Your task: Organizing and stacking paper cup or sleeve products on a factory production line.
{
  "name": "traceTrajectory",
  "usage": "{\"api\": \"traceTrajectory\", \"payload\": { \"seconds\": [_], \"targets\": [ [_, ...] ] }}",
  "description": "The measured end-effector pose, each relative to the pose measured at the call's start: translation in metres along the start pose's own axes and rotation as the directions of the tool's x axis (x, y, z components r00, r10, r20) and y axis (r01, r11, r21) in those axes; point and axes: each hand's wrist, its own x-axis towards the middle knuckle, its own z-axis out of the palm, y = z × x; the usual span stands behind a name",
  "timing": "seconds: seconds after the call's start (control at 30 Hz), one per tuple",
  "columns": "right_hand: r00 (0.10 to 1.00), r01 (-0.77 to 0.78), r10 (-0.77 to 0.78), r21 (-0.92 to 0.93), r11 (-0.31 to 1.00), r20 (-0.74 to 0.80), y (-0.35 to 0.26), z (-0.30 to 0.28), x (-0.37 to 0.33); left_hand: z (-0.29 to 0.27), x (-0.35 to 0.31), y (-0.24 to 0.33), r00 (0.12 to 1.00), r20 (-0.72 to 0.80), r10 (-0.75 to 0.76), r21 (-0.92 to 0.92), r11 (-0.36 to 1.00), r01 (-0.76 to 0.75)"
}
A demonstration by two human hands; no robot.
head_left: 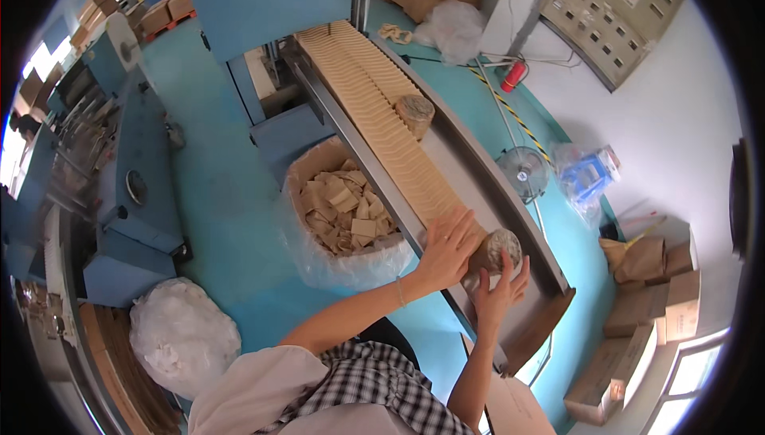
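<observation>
A long row of thin brown paper pieces, stood on edge and packed closely, runs down a sloping metal trough. My left hand lies with fingers stretched out on the near end of this row. Beside it, a round brown block, seemingly wrapped in clear tape or film, sits at the row's end. My right hand has its thumb and index finger against the near side of that block, the other fingers a little apart. Farther up the trough, a second round wrapped block rests against the row's right side.
Below the trough's left side stands a lined bin of brown scraps. A blue machine rises at the far end. Right of the trough are a floor fan, a red fire extinguisher and cardboard boxes. A white plastic bag lies left.
</observation>
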Motion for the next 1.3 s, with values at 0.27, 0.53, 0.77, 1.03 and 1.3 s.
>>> {"api": "traceTrajectory", "payload": {
  "seconds": [0.27, 0.53, 0.77, 1.03, 1.3],
  "targets": [
    [0.824, -0.48, 0.256, 0.381, 0.79, 0.506, -0.032, -0.014, 0.001, -0.039, -0.012, -0.051, 0.993, -0.045, -0.106, -0.102, 0.99, 0.101],
    [0.939, -0.189, 0.004, 0.507, 0.841, 0.343, -0.016, 0.017, -0.001, -0.063, 0.076, -0.257, 0.624, -0.42, -0.658, -0.009, 0.691, 0.723],
    [0.927, -0.193, 0.004, 0.469, 0.862, 0.375, -0.032, 0.0, 0.004, -0.082, 0.103, -0.32, 0.558, -0.267, -0.786, 0.029, 0.572, 0.82],
    [0.917, -0.241, 0.028, 0.5, 0.832, 0.397, -0.037, 0.002, 0.006, -0.079, 0.098, -0.314, 0.565, -0.381, -0.732, 0.018, 0.605, 0.796],
    [0.982, -0.12, 0.045, 0.416, 0.901, 0.186, -0.039, 0.016, 0.002, -0.102, 0.11, -0.311, 0.743, -0.209, -0.636, 0.19, 0.719, 0.668]
  ]
}}
